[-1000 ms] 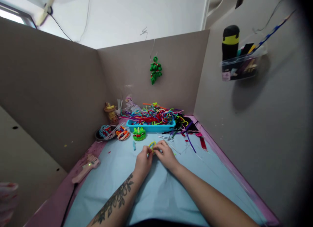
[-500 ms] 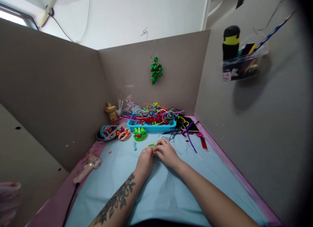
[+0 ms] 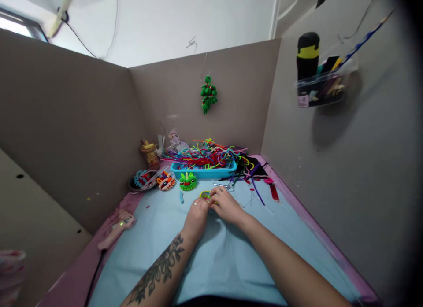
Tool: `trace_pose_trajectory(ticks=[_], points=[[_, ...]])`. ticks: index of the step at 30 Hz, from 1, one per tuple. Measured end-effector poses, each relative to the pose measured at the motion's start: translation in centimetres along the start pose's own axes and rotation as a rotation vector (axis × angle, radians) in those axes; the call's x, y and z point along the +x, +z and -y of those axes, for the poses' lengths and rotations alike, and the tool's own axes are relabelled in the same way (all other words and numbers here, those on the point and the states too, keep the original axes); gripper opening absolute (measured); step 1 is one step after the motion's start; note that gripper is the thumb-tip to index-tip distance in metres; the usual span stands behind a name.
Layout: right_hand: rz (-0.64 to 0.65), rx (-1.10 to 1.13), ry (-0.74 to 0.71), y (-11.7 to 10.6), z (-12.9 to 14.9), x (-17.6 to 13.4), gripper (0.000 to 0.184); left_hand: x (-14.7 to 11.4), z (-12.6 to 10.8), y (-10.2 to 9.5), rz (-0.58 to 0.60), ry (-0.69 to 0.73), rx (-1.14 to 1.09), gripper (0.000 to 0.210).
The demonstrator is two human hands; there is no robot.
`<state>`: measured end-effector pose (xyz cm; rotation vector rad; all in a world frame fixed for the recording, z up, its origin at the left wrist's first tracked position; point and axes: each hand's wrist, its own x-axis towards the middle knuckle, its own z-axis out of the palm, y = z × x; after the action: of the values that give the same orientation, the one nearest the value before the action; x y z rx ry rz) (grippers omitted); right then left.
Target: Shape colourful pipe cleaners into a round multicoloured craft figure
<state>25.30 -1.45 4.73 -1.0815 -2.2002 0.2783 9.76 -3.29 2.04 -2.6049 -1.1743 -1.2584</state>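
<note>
Use light, even pressure on the yellow loop (image 3: 204, 193), pinched by left hand (image 3: 196, 215) and right hand (image 3: 227, 205) over the blue cloth (image 3: 218, 258) before the blue tray (image 3: 205, 173), to avoid crushing its curve.

A green ornament (image 3: 208, 95) hangs (thin wire (image 3: 204, 63) above) against the rear partition (image 3: 165, 93). A clear bin (image 3: 320, 95) — black bottle (image 3: 307, 67) in it — juts from the right-hand partition (image 3: 291, 131).

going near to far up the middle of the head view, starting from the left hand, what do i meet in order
left hand → yellow loop → green horned figure → blue tray → hanging green ornament
</note>
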Motion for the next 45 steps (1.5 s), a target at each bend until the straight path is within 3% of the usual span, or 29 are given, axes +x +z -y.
trace_pose_trajectory(ticks=[3, 5, 9, 11, 13, 16, 18, 20, 25, 28, 34, 37, 41, 45], points=[[0.003, 0.054, 0.022, 0.1, -0.1, 0.0, 0.011, 0.1, -0.2, -0.1, -0.018, 0.008, -0.034, 0.015], [-0.006, 0.138, 0.049, 0.2, -0.4, 0.0, 0.011, 0.2, -0.2, -0.3, -0.076, -0.061, -0.122, 0.011], [-0.052, 0.504, 0.181, 0.2, -1.3, 0.2, 0.009, 0.3, 0.4, -0.7, -0.348, -0.343, -0.342, 0.014], [-0.088, 0.765, 0.263, 0.1, -1.7, 0.2, 0.016, 0.4, 0.8, -0.7, -0.410, -0.513, -0.517, 0.019], [-0.098, 1.051, 0.360, 0.1, -1.8, 0.2, 0.019, 0.5, 1.0, -0.7, -0.386, -0.682, -0.791, 0.023], [-0.076, 1.449, 0.497, 0.5, -1.7, 0.0, 0.018, 0.8, 0.8, -0.7, -0.227, -0.910, -1.314, 0.035], [-0.076, 1.613, 0.544, 0.9, -1.7, -0.1, 0.018, 1.1, 0.5, -0.9, -0.119, -0.980, -1.575, 0.042], [-0.079, 1.699, 0.603, 1.5, -1.8, -0.2, 0.014, 1.3, 0.2, -1.2, -0.081, -0.968, -1.693, 0.045], [-0.078, 1.819, 0.807, 2.6, -1.8, -0.4, 0.010, 1.3, 0.2, -1.6, -0.084, -0.959, -1.732, 0.050], [-0.077, 1.876, 0.844, 2.7, -1.3, -0.5, 0.010, 1.2, 0.6, -1.3, -0.080, -1.008, -1.744, 0.046], [-0.207, 1.805, 0.920, 2.5, -0.9, -0.6, 0.012, 1.0, 0.6, -1.0, -0.066, -1.052, -1.739, 0.047], [-0.172, 1.758, 1.001, 2.5, -0.7, -0.6, 0.007, 1.0, 0.5, -1.1, -0.098, -0.997, -1.759, 0.053], [-0.091, 1.647, 0.932, 2.3, 0.0, -0.8, 0.010, 1.0, 0.9, -1.0, -0.173, -1.070, -1.723, 0.041], [-0.207, 1.363, 0.828, 2.0, 0.2, -0.9, 0.025, 1.2, 1.6, -0.8, -0.321, -1.190, -1.622, 0.026]])
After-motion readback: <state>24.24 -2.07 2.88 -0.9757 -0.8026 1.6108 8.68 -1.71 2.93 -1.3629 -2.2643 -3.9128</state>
